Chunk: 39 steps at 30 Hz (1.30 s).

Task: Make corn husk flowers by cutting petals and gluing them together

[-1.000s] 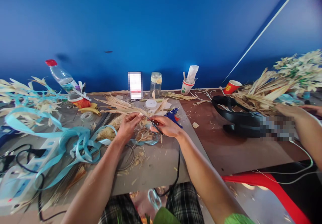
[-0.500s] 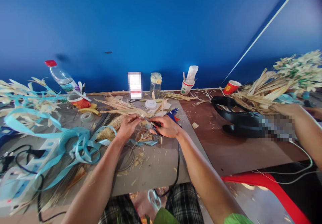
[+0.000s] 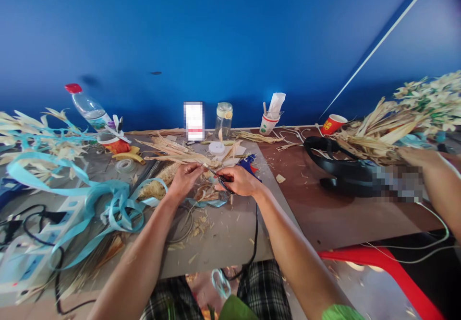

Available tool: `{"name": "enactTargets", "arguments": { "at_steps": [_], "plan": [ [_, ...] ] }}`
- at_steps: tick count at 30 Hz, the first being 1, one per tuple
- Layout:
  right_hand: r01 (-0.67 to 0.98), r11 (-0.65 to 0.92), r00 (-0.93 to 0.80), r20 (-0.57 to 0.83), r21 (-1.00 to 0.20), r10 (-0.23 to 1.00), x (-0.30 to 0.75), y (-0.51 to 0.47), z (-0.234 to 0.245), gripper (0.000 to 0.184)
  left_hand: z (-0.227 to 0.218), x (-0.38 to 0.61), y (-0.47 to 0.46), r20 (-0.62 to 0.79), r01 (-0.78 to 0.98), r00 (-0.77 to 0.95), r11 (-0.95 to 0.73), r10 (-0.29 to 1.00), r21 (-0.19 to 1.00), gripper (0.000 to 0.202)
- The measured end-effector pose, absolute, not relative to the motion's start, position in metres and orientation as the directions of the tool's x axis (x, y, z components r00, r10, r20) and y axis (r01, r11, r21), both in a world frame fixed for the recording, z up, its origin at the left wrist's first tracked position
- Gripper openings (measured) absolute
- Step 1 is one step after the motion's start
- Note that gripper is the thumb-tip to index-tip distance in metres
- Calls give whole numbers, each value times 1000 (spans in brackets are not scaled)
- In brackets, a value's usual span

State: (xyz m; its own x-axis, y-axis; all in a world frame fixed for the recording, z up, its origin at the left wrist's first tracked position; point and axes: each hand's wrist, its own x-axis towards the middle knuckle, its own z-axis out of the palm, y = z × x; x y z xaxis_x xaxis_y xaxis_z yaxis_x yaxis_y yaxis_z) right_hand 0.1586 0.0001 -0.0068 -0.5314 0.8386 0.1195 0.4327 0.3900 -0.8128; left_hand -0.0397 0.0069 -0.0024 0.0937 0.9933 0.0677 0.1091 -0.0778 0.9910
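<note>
My left hand is closed in a pinch over the table, holding a small pale piece of dried husk. In my right hand is a pair of scissors with dark handles, its blades reaching toward the left fingertips. Whether the blades touch the husk piece I cannot tell. Dried corn husks lie just behind my hands, beside a white round disc. A blue glue gun rests past my right hand, its black cord running off the table's front edge.
Light-blue ribbon tangles over a white power strip at left. Along the wall stand a tilted bottle, a jar and paper cups. A black headset-like object and another person's arm are at right.
Both hands stay in nearly the same place. The scissors have turned slightly in my right hand, and their blades show more clearly beside the left fingertips.
</note>
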Motion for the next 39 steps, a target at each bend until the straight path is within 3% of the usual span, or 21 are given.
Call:
{"name": "enactTargets", "arguments": {
  "at_steps": [12,24,32,36,39],
  "plan": [
    [453,380,-528,101,-806,843,159,0,-4,36,-7,-42,9,65,138,108,-80,992,987,24],
    [565,373,-423,130,-736,897,160,4,-6,33,-9,-42,9,69,9,84,-70,994,997,23],
    [808,304,-308,78,-505,948,151,2,-3,41,-17,-44,15,94,-272,-71,-110,993,956,27],
    [874,319,-340,7,-367,940,147,-4,-1,37,-16,-47,18,93,-394,-186,-160,978,905,26],
    [895,366,-379,-2,-255,925,145,-11,-1,46,-14,-49,19,102,-458,-174,-172,979,872,26]
  ]
}}
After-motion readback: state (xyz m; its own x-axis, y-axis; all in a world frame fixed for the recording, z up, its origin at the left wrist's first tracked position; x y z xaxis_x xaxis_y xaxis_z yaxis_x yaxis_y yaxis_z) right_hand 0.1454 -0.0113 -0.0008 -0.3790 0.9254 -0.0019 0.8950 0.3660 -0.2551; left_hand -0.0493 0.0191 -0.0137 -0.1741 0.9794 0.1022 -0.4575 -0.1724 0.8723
